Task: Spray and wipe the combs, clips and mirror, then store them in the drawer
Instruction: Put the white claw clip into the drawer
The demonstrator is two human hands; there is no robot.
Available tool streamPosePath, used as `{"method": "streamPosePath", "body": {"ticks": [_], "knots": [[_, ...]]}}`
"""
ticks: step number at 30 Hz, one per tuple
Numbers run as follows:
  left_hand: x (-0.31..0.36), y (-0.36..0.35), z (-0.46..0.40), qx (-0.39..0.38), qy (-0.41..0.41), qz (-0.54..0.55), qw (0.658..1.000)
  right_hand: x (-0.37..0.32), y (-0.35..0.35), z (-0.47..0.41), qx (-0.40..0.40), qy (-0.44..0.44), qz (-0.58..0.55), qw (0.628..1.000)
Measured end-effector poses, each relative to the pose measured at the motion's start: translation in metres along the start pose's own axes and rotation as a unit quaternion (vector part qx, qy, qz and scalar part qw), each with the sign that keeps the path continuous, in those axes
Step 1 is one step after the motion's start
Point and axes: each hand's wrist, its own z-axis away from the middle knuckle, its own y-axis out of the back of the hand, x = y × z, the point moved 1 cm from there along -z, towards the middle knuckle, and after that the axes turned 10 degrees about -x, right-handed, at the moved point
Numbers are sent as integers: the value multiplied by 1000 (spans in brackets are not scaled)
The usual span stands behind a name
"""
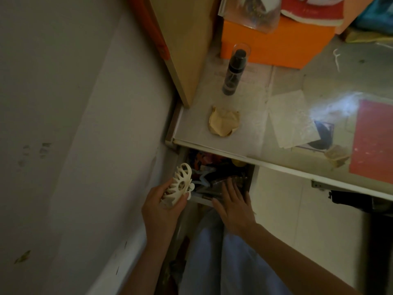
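Two hands: both ours, down at the open drawer under the table edge.
Left grip: left hand holds a cream claw clip, fingers curled round its body, just beside the drawer's left edge and above it.
Right grip: right hand lies flat, fingers straight, resting on the drawer contents; it holds nothing that we can see.
Drawer: pulled out, dim, packed with dark and coloured bits; we cannot tell combs from clips in there, and we cannot make out a mirror.
Spray: dark spray bottle stands upright on the table, clear cap on, well apart from both hands.
Cloth: crumpled yellowish cloth lies on the table just in front of the bottle, nobody touching it.
Progress: we judge this as the storing stage. Spray and cloth are set down, no combs or clips are left on the table in view, so wiping looks done.
Left: drop this clip in, then shut the drawer.
Caveat: mirror's whereabouts unknown from this view.
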Motion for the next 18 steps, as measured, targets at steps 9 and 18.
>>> {"method": "streamPosePath", "body": {"ticks": [9, 18], "knots": [[0, 0, -1, 0, 9, -1, 1000, -8, 39, -32, 7, 11, -1, 1000], [-3, 1, 1, 3, 9, 1, 1000, -21, 22, -17, 6, 41, -9, 999]]}}
